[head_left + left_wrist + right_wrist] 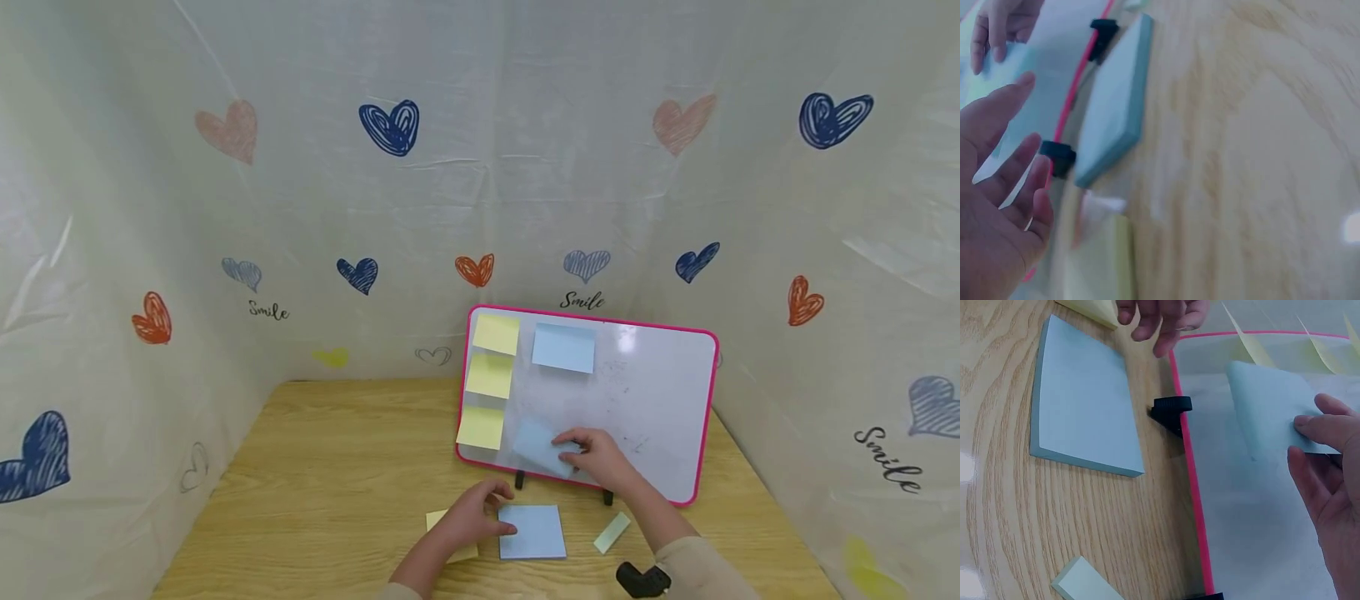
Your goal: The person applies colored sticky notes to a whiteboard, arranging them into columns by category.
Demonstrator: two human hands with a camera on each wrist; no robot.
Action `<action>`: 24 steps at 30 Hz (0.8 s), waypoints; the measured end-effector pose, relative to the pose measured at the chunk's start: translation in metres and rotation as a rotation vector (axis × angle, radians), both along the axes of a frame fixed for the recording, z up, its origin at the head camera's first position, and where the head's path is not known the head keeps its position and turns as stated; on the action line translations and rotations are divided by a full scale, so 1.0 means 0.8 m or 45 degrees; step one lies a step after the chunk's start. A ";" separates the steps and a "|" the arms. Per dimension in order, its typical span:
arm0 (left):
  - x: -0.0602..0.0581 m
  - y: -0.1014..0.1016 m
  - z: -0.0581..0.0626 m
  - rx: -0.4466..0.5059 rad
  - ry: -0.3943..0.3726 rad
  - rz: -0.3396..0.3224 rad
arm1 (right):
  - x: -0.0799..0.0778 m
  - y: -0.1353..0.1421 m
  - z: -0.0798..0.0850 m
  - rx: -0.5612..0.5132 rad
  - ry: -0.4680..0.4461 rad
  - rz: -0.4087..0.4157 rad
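Observation:
My right hand (pixel 600 458) pinches a light blue sticky note (pixel 534 443) by its right side, between thumb and fingers. In the right wrist view the note (pixel 1266 406) curls a little, close over the lower part of the pink-edged whiteboard (pixel 645 408). My left hand (pixel 472 518) holds nothing, its fingers spread and loosely bent in the left wrist view. It hovers by the left edge of a thick blue sticky-note pad (pixel 536 537) and partly covers a yellow pad (pixel 467 553). On the board, another blue note (pixel 564 347) sits at the upper middle.
Three yellow notes (pixel 489 376) run down the board's left side. The board leans back on black feet (pixel 519 480). A narrow pale green pad (pixel 612 533) lies on the wooden table (pixel 337 450), near a black object (pixel 642 581) at the front. A heart-printed curtain (pixel 435 208) surrounds the table.

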State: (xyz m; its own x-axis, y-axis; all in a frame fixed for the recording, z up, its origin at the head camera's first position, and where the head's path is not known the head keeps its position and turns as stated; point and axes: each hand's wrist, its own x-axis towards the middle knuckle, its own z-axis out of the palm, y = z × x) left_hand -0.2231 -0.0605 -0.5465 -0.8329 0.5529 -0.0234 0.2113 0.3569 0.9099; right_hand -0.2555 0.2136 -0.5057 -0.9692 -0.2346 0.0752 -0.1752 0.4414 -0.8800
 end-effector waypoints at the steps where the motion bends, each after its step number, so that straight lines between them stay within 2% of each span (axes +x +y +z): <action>1: -0.001 0.002 0.005 0.039 -0.013 -0.010 | 0.001 -0.001 0.001 -0.038 -0.009 -0.018; 7: -0.017 0.014 0.040 0.270 -0.087 -0.008 | 0.009 -0.006 0.013 -0.179 -0.045 -0.109; 13: -0.035 0.024 0.074 0.401 -0.053 0.052 | 0.015 -0.008 0.022 -0.263 -0.050 -0.155; 19: -0.050 0.034 0.099 0.361 0.004 0.121 | 0.020 -0.011 0.033 -0.283 0.012 -0.197; 24: -0.064 0.042 0.114 0.323 -0.029 0.172 | 0.023 -0.014 0.039 -0.358 0.018 -0.214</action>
State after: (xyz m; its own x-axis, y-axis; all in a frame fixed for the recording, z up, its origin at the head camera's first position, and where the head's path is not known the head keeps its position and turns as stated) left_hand -0.2744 -0.0268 -0.4551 -0.9002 0.4276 0.0821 0.1560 0.1409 0.9776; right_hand -0.2374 0.2026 -0.4745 -0.9910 -0.0397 0.1282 -0.1337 0.2055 -0.9695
